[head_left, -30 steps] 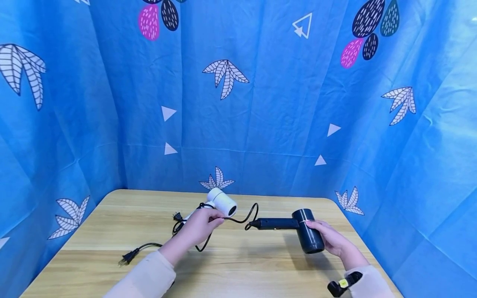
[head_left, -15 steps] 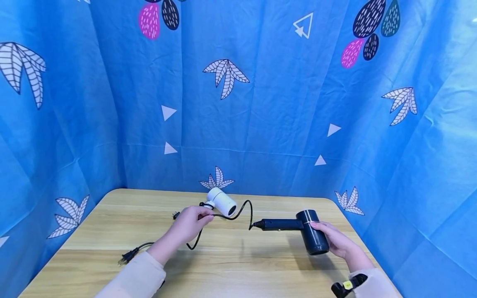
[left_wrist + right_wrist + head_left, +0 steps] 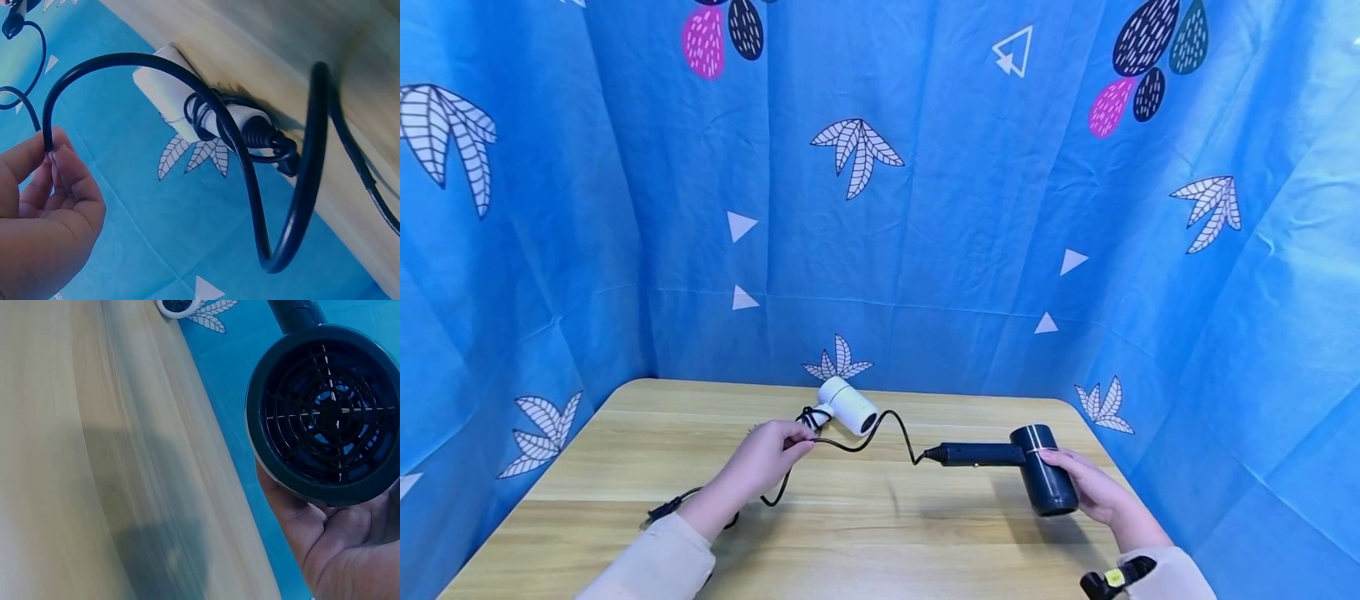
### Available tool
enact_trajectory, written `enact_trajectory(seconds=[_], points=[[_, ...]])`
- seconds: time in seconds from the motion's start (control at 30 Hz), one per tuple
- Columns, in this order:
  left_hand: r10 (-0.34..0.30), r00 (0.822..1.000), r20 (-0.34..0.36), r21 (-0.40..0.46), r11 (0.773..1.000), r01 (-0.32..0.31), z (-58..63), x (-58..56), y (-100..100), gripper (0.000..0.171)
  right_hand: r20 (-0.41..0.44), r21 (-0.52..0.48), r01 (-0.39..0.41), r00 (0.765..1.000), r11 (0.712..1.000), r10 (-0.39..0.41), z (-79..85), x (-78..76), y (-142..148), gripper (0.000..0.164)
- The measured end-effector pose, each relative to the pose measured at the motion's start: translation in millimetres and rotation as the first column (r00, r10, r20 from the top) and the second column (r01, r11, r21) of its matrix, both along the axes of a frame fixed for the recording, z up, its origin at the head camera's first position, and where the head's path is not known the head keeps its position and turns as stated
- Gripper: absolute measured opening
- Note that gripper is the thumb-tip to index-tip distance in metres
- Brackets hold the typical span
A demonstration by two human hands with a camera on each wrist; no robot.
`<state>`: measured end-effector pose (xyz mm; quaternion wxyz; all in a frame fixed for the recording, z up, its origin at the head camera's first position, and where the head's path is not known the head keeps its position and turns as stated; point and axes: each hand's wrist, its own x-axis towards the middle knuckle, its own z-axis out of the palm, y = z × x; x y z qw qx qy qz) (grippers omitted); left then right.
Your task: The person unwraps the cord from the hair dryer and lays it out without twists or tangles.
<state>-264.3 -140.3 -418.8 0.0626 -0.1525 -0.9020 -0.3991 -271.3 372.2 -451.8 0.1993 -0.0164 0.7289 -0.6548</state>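
My right hand grips the barrel of a dark hair dryer, whose handle points left. In the right wrist view the round grille at one end of its barrel faces the camera, with fingers curled beneath. A black cord runs from the handle end across to my left hand, which pinches it between thumb and fingertips. In the left wrist view the cord makes a large loop beside that hand. Its two-prong plug lies at the left of the table, partly behind my left forearm.
A white hair dryer lies near the table's back edge, its own cord wound around the handle. The wooden table is bordered by blue patterned cloth at the back and sides.
My left hand has slid left and slightly toward me, still pinching the cord. The right hand and the dark hair dryer have moved right, and the cord between them stretches out more.
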Motion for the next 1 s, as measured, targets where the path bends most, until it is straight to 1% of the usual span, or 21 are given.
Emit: enact_trajectory(seconds=[0.13, 0.33, 0.4, 0.5, 0.6, 0.8, 1.0], points=[[-0.011, 1.0, 0.001, -0.025, 1.0, 0.011, -3.2, 1.2, -2.6, 0.005, 0.002, -0.014, -0.004, 1.0, 1.0, 0.004, 1.7, 1.2, 6.0, 0.074], [-0.034, 0.999, 0.028, -0.063, 0.997, 0.035, -11.3, 2.9, -2.7, 0.005, -0.014, -0.01, -0.005, 1.0, 1.0, 0.005, -0.1, 3.0, 16.5, 0.068], [-0.05, 0.998, 0.036, -0.062, 0.997, 0.052, -14.2, 3.3, -2.7, 0.005, -0.017, -0.008, -0.005, 1.0, 1.0, 0.005, -1.1, 3.7, 19.5, 0.067], [-0.065, 0.997, 0.049, -0.063, 0.996, 0.068, -19.4, 3.5, -2.8, 0.008, -0.02, -0.005, -0.013, 1.0, 1.0, 0.013, -2.1, 5.2, 22.5, 0.065], [-0.085, 0.995, 0.057, -0.065, 0.994, 0.088, -23.4, 4.2, -3.8, 0.012, -0.014, 0.002, 0.007, 1.0, 1.0, -0.007, -2.8, 7.3, 24.8, 0.064], [-0.127, 0.991, 0.039, -0.098, 0.987, 0.131, -28.6, 5.1, -6.1, 0.017, 0.006, 0.026, 0.018, 1.0, 0.999, -0.018, -3.9, 9.4, 32.6, 0.068], [-0.132, 0.991, 0.033, -0.137, 0.981, 0.135, -33.4, 7.6, -10.9, 0.017, 0.022, 0.022, 0.011, 1.0, 1.0, -0.011, -6.5, 9.5, 40.8, 0.061]])
